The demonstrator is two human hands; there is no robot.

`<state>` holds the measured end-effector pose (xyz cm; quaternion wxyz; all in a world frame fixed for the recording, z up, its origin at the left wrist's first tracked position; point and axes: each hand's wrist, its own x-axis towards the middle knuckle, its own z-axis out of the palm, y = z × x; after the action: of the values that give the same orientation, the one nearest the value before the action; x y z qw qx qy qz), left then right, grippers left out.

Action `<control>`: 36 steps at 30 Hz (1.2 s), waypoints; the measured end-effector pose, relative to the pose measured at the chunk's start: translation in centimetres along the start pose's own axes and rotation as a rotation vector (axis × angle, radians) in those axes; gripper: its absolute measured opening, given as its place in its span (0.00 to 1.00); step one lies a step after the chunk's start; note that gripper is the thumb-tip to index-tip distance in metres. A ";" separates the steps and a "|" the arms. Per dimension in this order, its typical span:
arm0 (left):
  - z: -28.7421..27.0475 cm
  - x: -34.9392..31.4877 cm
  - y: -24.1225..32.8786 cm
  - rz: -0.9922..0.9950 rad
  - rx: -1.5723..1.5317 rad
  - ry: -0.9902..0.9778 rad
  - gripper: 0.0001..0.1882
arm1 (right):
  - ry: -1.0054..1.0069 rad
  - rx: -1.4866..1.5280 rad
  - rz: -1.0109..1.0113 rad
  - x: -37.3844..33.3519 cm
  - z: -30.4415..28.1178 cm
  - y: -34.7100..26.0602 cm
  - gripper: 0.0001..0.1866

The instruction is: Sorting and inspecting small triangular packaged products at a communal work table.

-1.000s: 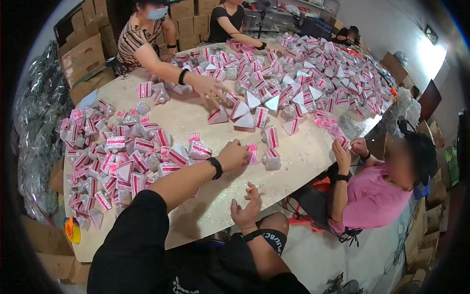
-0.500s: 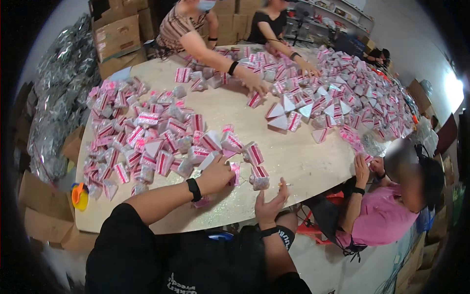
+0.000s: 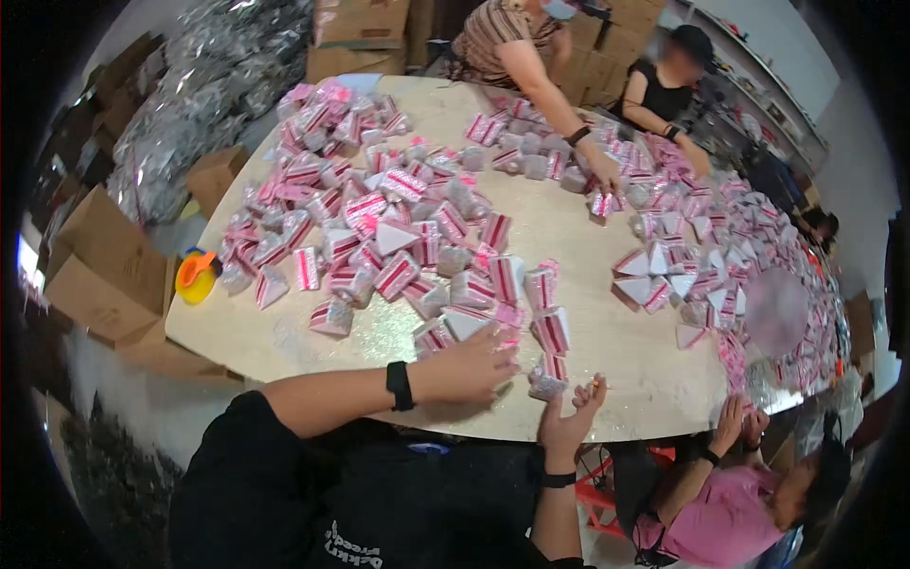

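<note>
left grip (image 3: 474,365): palm down, fingers blurred and spread over the near edge of the wrapped pile; cannot tell whether they have closed on anything
right grip (image 3: 569,422): palm turned up, thumb apart, a small stick (image 3: 597,385) caught between the fingers
wrapped pile (image 3: 379,218): pink-striped wedges in clear film, beyond the left grip and to its left
white-topped wedge (image 3: 467,322): just beyond the left grip, at the pile's near edge
pink wrapper (image 3: 510,316): just beyond the left grip's fingertips
nearest striped wedge (image 3: 548,379): right of the left grip, just beyond the right grip's thumb; contact unclear
second pile (image 3: 697,256): more wedges, well beyond the right grip and to its right
tabletop (image 3: 578,223): pale, under both piles
co-worker in pink (image 3: 725,512): seated right of the right grip
yellow-and-orange round thing (image 3: 192,284): well left of the left grip
</note>
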<state>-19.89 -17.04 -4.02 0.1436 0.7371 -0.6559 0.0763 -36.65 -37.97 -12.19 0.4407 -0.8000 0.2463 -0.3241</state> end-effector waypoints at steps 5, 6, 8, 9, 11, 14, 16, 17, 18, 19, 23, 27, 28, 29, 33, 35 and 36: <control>-9.4 -4.3 5.3 -0.239 -0.439 0.102 0.18 | -0.043 -0.009 -0.185 0.1 -0.7 -6.4 0.42; -10.2 -5.7 6.0 -0.327 -0.572 0.103 0.17 | -0.098 0.065 -0.227 0.1 -0.6 -7.7 0.42; -10.7 -8.0 6.8 -0.517 -0.578 0.179 0.17 | -0.190 0.213 -0.312 -0.5 -0.1 -10.0 0.40; -10.3 -9.3 6.7 -0.625 -0.538 0.204 0.17 | -0.292 0.221 -0.339 -1.1 0.2 -10.6 0.39; -8.6 -12.3 5.8 -0.865 -0.359 0.286 0.17 | -0.436 0.299 -0.451 -2.2 2.1 -13.5 0.32; -7.2 -18.1 1.9 -1.030 -0.045 0.536 0.16 | -0.792 0.274 -0.587 -4.1 5.3 -14.9 0.24; -6.9 -22.8 -2.2 -1.209 0.002 0.572 0.15 | -1.163 0.340 -0.448 -5.8 7.3 -15.0 0.21; -7.3 -24.4 -3.9 -1.263 0.055 0.538 0.15 | -1.370 0.442 -0.181 -6.9 8.1 -15.1 0.19; -7.7 -25.8 -4.9 -1.269 0.026 0.422 0.16 | -1.602 0.503 0.016 -7.5 8.9 -14.6 0.18; -8.4 -27.1 -5.6 -1.274 0.002 0.302 0.16 | -1.675 0.554 0.097 -9.0 9.7 -13.4 0.18; -6.3 -28.2 -6.4 -1.230 -0.119 0.168 0.28 | -1.683 0.357 -0.144 -11.2 12.0 -12.7 0.14; -4.8 -26.8 -5.3 -1.048 -0.131 0.259 0.43 | -1.750 0.190 -0.262 -12.1 14.9 -13.3 0.10; -4.1 -25.9 -5.3 -0.966 -0.120 0.321 0.44 | -1.751 0.211 -0.305 -12.7 15.5 -12.7 0.10; -3.8 -25.0 -5.2 -1.007 -0.175 0.370 0.43 | -1.752 0.239 -0.353 -13.3 16.2 -12.2 0.10; -3.8 -24.5 -4.6 -1.127 -0.177 0.420 0.40 | -1.683 0.180 -0.430 -14.3 18.3 -10.6 0.08; -5.1 -24.0 -2.6 -1.190 -0.302 0.513 0.35 | -1.695 0.107 -0.382 -14.0 18.5 -10.7 0.10; -5.5 -23.7 -1.8 -1.213 -0.368 0.559 0.33 | -1.719 0.102 -0.370 -13.8 18.3 -10.8 0.11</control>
<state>-20.70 7.22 -6.15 0.4472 0.8900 -0.0683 0.0570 -31.24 -13.36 -14.36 0.4490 -0.7735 -0.3188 0.3137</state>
